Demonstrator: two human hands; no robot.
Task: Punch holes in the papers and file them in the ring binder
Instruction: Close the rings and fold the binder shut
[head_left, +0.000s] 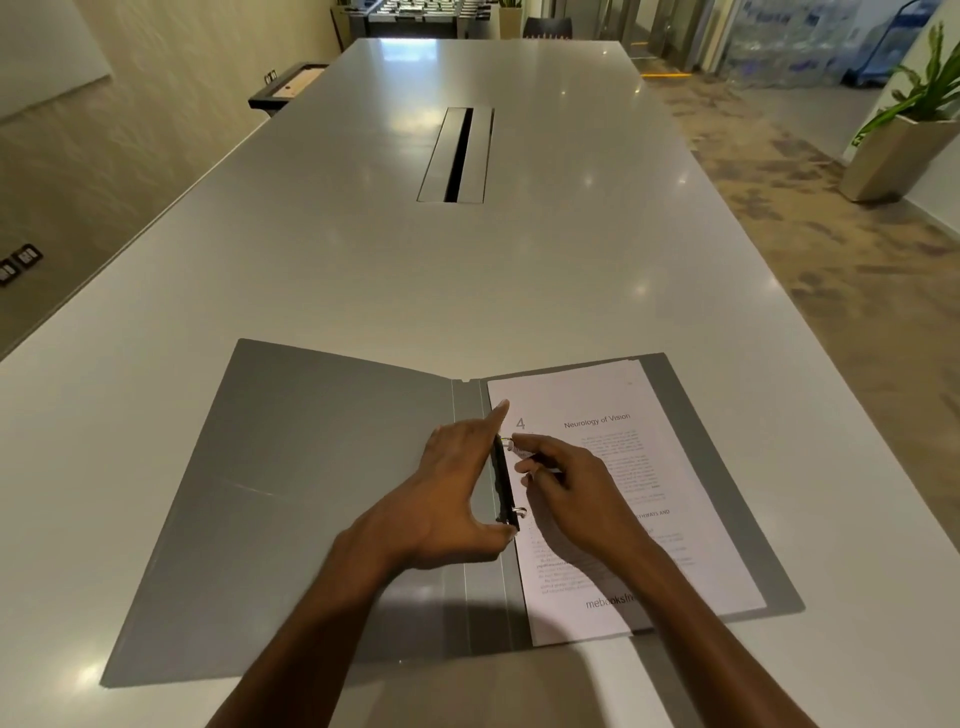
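Binder (311, 493) open, left hand (447, 499) on ring mech (505, 480), right hand (576, 493) on papers (675, 467)

— Where's your left hand?
— My left hand (457, 499) stands on its edge, forefinger stretched forward, thumb tucked low toward my right.
— And the other?
— My right hand (576, 488) lies palm down just beside it, fingers curled toward the left. Both forearms reach forward, bare.
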